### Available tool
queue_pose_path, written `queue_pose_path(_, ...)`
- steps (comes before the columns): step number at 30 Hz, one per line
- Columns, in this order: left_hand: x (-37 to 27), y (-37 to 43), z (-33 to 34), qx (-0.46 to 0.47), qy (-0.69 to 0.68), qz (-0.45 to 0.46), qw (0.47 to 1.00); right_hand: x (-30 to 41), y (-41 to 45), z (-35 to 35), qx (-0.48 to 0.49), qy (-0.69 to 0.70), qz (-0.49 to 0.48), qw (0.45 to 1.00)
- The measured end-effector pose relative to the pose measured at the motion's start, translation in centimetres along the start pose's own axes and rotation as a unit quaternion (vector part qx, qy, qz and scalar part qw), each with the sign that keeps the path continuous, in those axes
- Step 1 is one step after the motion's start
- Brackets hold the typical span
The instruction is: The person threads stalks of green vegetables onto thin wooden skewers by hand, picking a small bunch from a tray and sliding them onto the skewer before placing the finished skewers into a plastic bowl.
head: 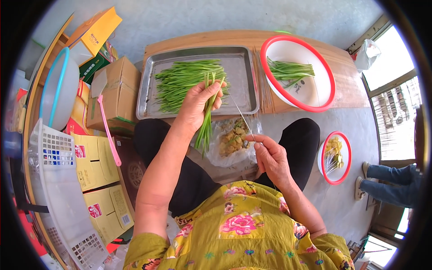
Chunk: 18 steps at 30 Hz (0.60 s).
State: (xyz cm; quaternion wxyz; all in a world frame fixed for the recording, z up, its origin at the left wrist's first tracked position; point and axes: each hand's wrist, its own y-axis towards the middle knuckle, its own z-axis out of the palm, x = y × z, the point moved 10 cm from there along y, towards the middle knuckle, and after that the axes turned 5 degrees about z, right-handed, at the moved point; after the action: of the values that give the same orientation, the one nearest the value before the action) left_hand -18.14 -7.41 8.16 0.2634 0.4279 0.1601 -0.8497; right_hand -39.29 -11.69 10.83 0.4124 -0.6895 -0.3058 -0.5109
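Observation:
My left hand (202, 101) grips a small bunch of green chive-like stalks (207, 125), held upright over the near edge of a metal tray (239, 77). More of these stalks (184, 84) lie in a pile in the tray. Between thumb and finger of my right hand (271, 155) is a thin skewer (240, 109), its far end pointing toward the bunch. Beneath it, a clear plastic bag (216, 157) holds brownish slices (234, 138). Several loose skewers (264, 84) lie right of the tray. A red-rimmed white basin (332, 74) holds more green stalks (292, 70).
The wooden table (347, 81) stands against the wall. At right on the floor, a smaller red-rimmed bowl (349, 158) holds skewered slices. A person's legs (388, 185) show beyond. Cardboard boxes (114, 94), a pink-handled swatter (108, 131) and a white plastic basket (64, 202) crowd the left.

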Motion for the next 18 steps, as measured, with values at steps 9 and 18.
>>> queue_pose_path(9,0.46,-0.11,0.53,0.007,0.002,-0.023,1.0,-0.43,-0.2,-0.43,-0.009,0.007,0.009,1.0)
queue_pose_path(18,0.35,-0.17,0.67,0.017,0.003,-0.029,0.999,-0.5,-0.33,-0.44,-0.005,0.008,0.013,1.0)
